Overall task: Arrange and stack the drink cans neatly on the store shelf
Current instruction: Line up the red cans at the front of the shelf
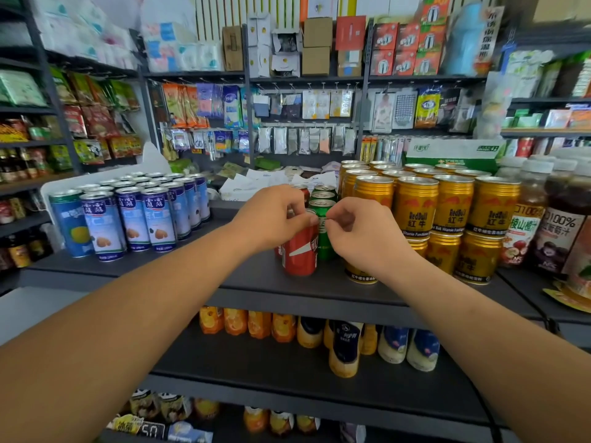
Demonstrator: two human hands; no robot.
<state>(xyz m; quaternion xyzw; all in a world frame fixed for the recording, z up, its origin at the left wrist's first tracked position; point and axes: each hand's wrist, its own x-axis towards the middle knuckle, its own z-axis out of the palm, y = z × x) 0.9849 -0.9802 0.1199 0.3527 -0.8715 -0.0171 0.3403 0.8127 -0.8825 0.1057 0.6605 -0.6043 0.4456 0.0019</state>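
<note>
While both forearms are stretching in from the lower edge, the left hand [271, 215] is curling its fingers over the top of a red cola can [300, 249] standing on the dark shelf [166, 270], hiding its lid. The right hand [358, 231] is pinching at the rim of a green can [324, 231] just beside it; whether it is truly gripping is hard to tell. Behind, more red and green cans are sitting half hidden, with gold Red Bull cans [415, 207] stacked rightward and blue cans [131, 215] leftward.
</note>
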